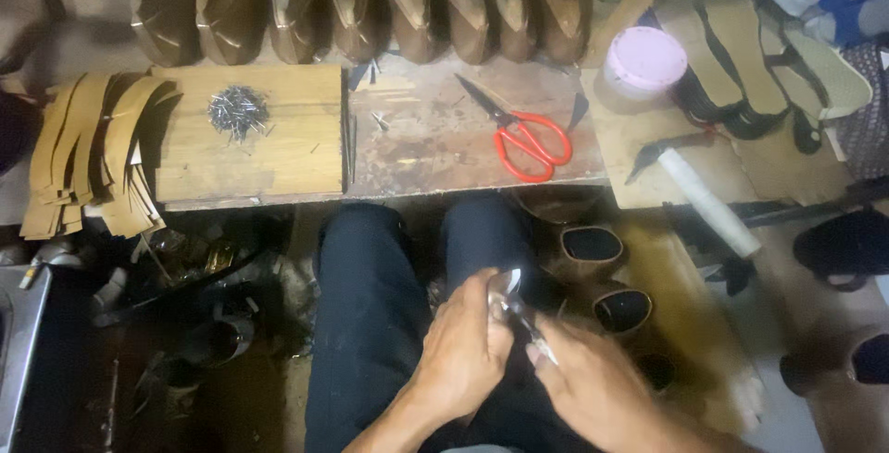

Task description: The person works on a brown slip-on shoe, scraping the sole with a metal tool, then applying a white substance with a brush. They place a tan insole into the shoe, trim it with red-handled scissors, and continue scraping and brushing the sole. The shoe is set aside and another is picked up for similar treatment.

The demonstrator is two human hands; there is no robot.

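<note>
Over my lap in dark trousers, my left hand [460,349] and my right hand [593,381] meet on a small shiny metal tool [512,297] like pliers. The left hand wraps its rounded upper end; the right hand pinches the thin lower part between thumb and fingers. What the tool's jaws grip is hidden by my fingers. On the worn wooden bench [435,143] ahead lie red-handled scissors [520,134] and a pile of small nails [238,108] on a pale board [278,152].
A row of wooden shoe lasts [370,4] lines the back. Tan leather strips [88,152] are stacked at left. At right sit a pink-lidded tub [644,59], a hammer with a white handle [704,198], sandal soles [741,50], and dark shoe pieces [607,272] beside my knee.
</note>
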